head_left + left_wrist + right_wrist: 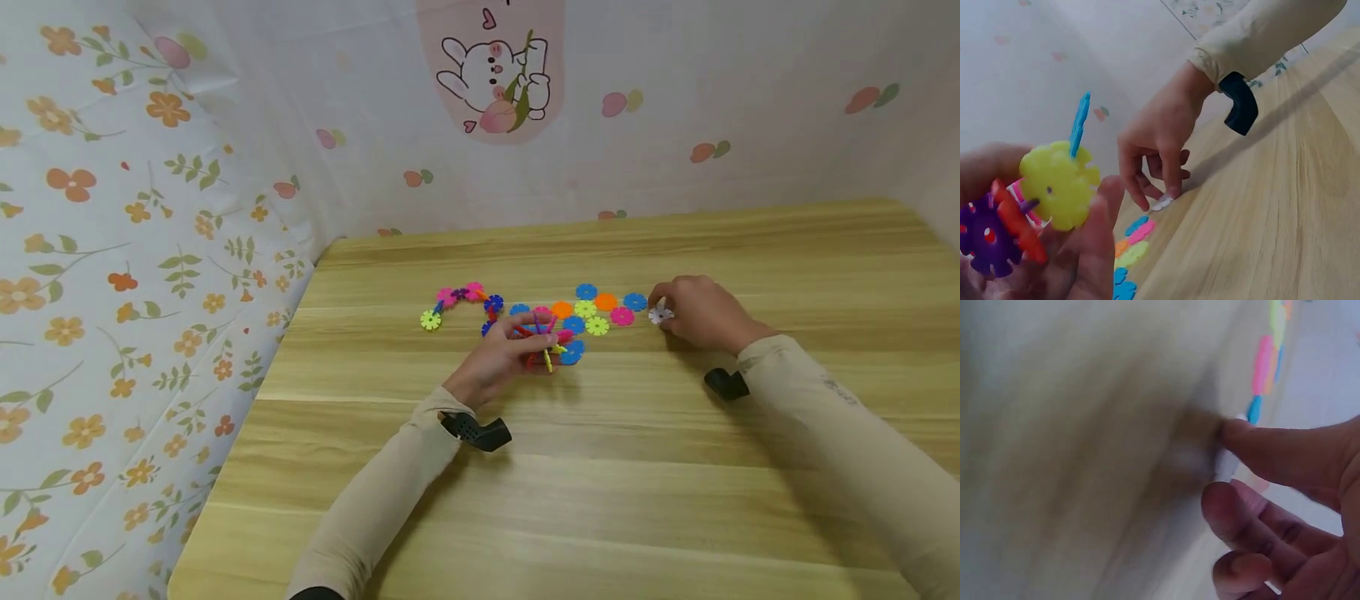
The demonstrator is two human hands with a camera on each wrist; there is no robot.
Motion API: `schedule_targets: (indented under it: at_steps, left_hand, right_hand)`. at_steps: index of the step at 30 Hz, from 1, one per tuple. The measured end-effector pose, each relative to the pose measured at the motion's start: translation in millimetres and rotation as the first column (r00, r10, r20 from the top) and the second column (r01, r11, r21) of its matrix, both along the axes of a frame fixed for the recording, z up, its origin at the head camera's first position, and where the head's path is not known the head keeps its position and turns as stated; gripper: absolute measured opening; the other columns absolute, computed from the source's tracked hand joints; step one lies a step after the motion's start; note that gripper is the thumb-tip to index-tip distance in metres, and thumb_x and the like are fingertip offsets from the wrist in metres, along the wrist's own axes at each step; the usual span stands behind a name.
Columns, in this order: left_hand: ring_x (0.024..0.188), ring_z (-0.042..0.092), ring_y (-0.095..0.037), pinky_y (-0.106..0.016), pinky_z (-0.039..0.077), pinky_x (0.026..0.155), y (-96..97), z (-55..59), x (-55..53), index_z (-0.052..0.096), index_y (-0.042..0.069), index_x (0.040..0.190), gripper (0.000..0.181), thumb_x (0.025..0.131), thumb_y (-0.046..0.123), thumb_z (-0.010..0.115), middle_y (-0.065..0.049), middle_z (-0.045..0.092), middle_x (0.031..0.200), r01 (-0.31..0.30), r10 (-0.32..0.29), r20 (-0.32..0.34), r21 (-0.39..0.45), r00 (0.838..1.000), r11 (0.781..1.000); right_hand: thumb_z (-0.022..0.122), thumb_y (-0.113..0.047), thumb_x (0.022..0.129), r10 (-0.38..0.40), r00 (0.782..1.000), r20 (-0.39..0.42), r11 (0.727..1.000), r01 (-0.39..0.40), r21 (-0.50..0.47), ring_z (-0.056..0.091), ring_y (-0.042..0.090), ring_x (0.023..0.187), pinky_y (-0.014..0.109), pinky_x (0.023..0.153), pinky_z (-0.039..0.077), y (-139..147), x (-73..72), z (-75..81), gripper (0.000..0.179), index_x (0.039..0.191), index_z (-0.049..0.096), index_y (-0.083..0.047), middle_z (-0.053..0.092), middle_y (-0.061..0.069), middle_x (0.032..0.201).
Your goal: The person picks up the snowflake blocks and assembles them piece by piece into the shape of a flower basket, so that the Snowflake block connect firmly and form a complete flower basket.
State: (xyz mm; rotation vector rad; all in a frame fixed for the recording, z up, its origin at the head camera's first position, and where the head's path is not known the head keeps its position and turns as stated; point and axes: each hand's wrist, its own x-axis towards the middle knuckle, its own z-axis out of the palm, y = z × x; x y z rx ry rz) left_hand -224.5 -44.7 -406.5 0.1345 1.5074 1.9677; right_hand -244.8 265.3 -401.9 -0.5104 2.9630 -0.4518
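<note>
In the head view my left hand point(487, 367) holds a cluster of interlocked plastic snowflake discs point(550, 343) above the table. The left wrist view shows this cluster closer: a yellow disc point(1060, 187), a purple disc point(988, 236), a red disc point(1019, 220) edge-on and a blue disc point(1079, 125) sticking up. Farther right, my right hand point(705, 312) pinches a white snowflake disc point(661, 316) down at the tabletop, at the right end of the loose discs. Fingers point(1225, 509) and thumb partly hide that white disc in the right wrist view.
Several loose discs lie flat between the hands, among them an orange disc point(605, 302), a pink disc point(622, 316) and a yellow-green disc point(597, 326). A curved chain of joined discs point(475, 291) lies behind the left hand. Patterned cloth point(637, 167) hangs behind the wooden table point(600, 500).
</note>
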Motion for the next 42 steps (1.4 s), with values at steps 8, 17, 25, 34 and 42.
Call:
schedule_targets:
  at_steps: [8, 17, 25, 34, 42]
  left_hand:
    - [0.085, 0.064, -0.017, -0.029, 0.055, 0.079, 6.0, 2.5, 0.6, 0.05, 0.012, 0.122, 0.02, 0.102, 0.01, 0.055, -0.004, 0.067, 0.112, 0.0, 0.0, -0.007, -0.002, 1.0, 1.0]
    - [0.086, 0.061, -0.016, -0.027, 0.053, 0.077, 11.5, 4.3, 2.1, 0.05, 0.013, 0.114, 0.012, 0.103, 0.008, 0.052, -0.002, 0.067, 0.107, 0.001, -0.001, -0.003, 0.034, 1.0, 0.999]
    - [0.077, 0.058, -0.016, -0.027, 0.052, 0.073, 11.1, 0.7, 8.2, 0.053, 0.012, 0.11, 0.006, 0.105, 0.011, 0.051, 0.0, 0.066, 0.093, 0.007, -0.005, -0.021, 0.058, 1.0, 0.998]
    - [0.077, 0.057, -0.014, -0.027, 0.052, 0.073, 12.0, 2.8, 11.6, 0.051, 0.012, 0.112, 0.007, 0.105, 0.014, 0.051, 0.001, 0.065, 0.094, -0.001, 0.002, -0.041, 0.035, 0.999, 0.999]
    - [0.076, 0.056, -0.018, -0.026, 0.054, 0.075, 15.1, 4.7, 12.2, 0.05, 0.012, 0.113, 0.008, 0.105, 0.012, 0.051, -0.002, 0.061, 0.1, -0.012, 0.013, -0.057, 0.005, 0.998, 1.0]
  right_hand:
    - [0.078, -0.006, 0.082, -0.01, 0.998, 0.065, 0.994, 0.017, -0.106, 0.059, 0.019, 0.076, 0.034, 0.07, 0.046, 9, -3.8, 7.6, 0.01, 0.091, 0.074, -0.006, 0.07, 0.005, 0.079]
    - [0.071, -0.008, 0.092, 0.019, 0.987, 0.157, 0.967, 0.022, -0.252, 0.058, 0.016, 0.068, 0.024, 0.061, 0.047, -7, 10.8, 25.4, 0.005, 0.089, 0.066, -0.008, 0.067, 0.005, 0.082]
    - [0.067, -0.007, 0.095, 0.031, 0.993, 0.111, 0.854, 0.031, -0.519, 0.069, 0.02, 0.057, 0.026, 0.057, 0.053, -53, 46.6, 41.9, 0.021, 0.114, 0.065, 0.001, 0.075, 0.013, 0.079]
    - [0.067, -0.008, 0.095, -0.022, 1.0, 0.004, 0.792, 0.02, -0.61, 0.064, 0.009, 0.051, 0.025, 0.048, 0.043, -82, 59.8, 44.5, 0.014, 0.107, 0.069, -0.001, 0.073, 0.012, 0.073]
    - [0.067, -0.006, 0.095, -0.059, 0.997, -0.043, 0.785, 0.02, -0.619, 0.063, 0.01, 0.05, 0.025, 0.043, 0.037, -87, 64.5, 41.2, 0.011, 0.104, 0.07, -0.001, 0.072, 0.01, 0.07]
